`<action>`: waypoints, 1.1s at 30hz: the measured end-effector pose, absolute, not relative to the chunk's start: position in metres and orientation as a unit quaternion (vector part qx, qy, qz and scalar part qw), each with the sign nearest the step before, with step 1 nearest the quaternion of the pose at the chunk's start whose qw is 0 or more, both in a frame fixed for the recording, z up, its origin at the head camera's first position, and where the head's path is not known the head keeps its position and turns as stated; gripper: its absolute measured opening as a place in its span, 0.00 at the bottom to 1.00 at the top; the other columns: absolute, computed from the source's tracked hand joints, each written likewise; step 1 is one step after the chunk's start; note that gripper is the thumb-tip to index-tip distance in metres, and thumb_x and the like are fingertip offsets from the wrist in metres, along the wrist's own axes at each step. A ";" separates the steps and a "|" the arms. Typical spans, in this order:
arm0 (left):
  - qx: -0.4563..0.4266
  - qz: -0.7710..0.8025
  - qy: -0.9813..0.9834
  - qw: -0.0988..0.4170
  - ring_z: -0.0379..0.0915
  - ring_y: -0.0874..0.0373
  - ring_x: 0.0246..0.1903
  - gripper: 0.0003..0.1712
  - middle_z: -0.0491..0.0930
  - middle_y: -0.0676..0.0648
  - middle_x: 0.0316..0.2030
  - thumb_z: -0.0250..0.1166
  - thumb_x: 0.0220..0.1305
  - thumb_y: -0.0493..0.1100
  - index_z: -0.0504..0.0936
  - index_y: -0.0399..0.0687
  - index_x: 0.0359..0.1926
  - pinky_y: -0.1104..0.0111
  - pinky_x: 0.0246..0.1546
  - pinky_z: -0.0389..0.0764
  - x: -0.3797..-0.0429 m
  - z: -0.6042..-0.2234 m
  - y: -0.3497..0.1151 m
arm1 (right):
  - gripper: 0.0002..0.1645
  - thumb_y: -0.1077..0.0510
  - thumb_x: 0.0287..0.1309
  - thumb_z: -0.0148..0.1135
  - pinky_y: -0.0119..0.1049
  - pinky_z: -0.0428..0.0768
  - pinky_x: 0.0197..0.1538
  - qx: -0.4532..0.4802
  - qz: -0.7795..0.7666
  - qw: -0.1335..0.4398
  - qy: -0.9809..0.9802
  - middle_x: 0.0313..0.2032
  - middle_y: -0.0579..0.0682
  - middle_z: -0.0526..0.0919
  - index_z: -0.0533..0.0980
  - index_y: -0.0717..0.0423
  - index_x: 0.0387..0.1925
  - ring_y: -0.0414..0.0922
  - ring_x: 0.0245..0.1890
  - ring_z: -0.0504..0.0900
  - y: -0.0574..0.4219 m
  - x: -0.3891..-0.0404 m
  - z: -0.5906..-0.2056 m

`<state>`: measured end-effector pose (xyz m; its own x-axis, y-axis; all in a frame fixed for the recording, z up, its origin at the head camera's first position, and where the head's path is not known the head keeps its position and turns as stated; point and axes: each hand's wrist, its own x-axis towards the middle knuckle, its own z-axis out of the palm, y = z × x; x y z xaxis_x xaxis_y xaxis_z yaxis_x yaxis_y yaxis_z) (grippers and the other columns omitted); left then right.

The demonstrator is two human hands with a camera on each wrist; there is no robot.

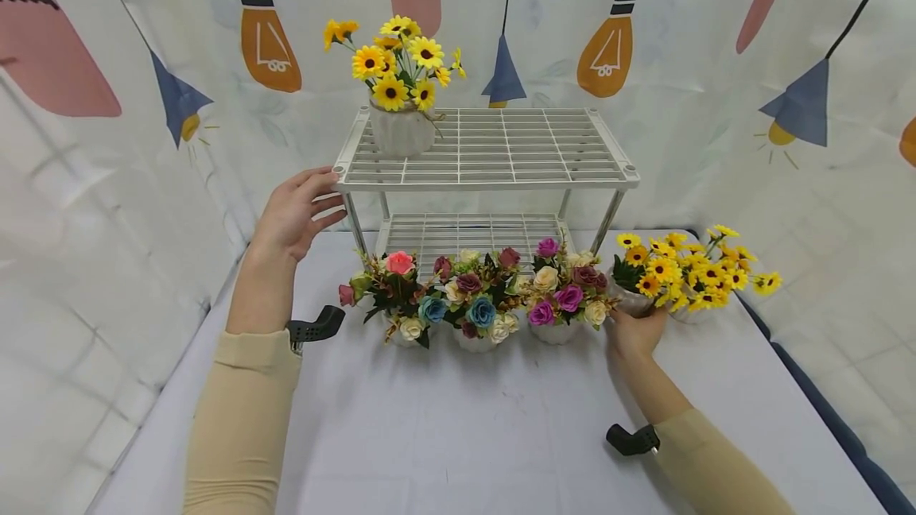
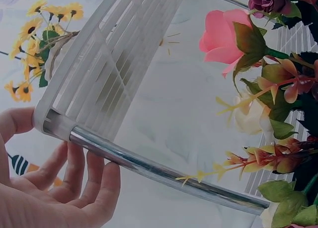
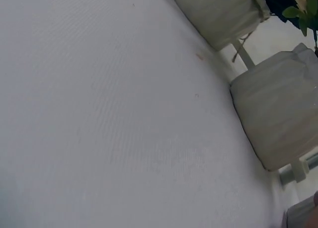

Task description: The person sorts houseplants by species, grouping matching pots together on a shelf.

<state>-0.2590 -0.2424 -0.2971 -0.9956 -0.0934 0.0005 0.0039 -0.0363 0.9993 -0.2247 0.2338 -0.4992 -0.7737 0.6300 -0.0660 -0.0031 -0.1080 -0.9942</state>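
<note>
A white two-tier wire rack (image 1: 515,186) stands on the table. At its upper left corner my left hand (image 1: 289,214) holds on, thumb on top and fingers below by the metal post (image 2: 164,171). A potted bunch of small sunflowers (image 1: 402,132) sits at the left of the top shelf. On the right, my right hand (image 1: 639,334) grips the pot of yellow sunflowers (image 1: 633,302); more sunflowers crowd beside it, so the second pot (image 1: 690,313) is mostly hidden. In the right wrist view only a fingertip (image 3: 314,217) shows at the edge.
Three pots of mixed artificial roses (image 1: 411,308), (image 1: 475,338), (image 1: 556,332) stand in a row before the rack, partly hiding its lower shelf (image 1: 465,227). White cloth covers the table (image 1: 444,435). A printed curtain (image 1: 687,86) hangs behind.
</note>
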 end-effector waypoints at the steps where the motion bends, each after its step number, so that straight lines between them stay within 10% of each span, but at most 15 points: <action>1: 0.032 -0.719 -0.693 0.034 0.72 0.47 0.60 0.35 0.77 0.48 0.57 0.64 0.74 0.55 0.68 0.43 0.72 0.51 0.66 0.69 -0.259 -0.297 -0.242 | 0.62 0.82 0.51 0.63 0.29 0.56 0.72 -0.251 0.703 0.230 -0.624 0.80 0.53 0.49 0.43 0.59 0.81 0.40 0.77 0.46 0.233 -0.226 -0.499; 12: 0.029 -0.720 -0.693 0.033 0.75 0.50 0.56 0.34 0.78 0.49 0.55 0.65 0.73 0.55 0.69 0.44 0.71 0.54 0.63 0.73 -0.260 -0.297 -0.242 | 0.61 0.83 0.43 0.56 0.23 0.51 0.70 -0.299 0.693 0.244 -0.609 0.78 0.55 0.53 0.46 0.61 0.80 0.41 0.76 0.50 0.233 -0.230 -0.502; 33: 0.032 -0.717 -0.695 0.036 0.74 0.49 0.58 0.34 0.77 0.47 0.57 0.64 0.74 0.56 0.68 0.43 0.72 0.50 0.66 0.69 -0.258 -0.297 -0.242 | 0.53 0.71 0.56 0.72 0.25 0.59 0.70 -0.247 0.695 0.294 -0.608 0.77 0.55 0.60 0.55 0.60 0.78 0.40 0.75 0.57 0.236 -0.212 -0.477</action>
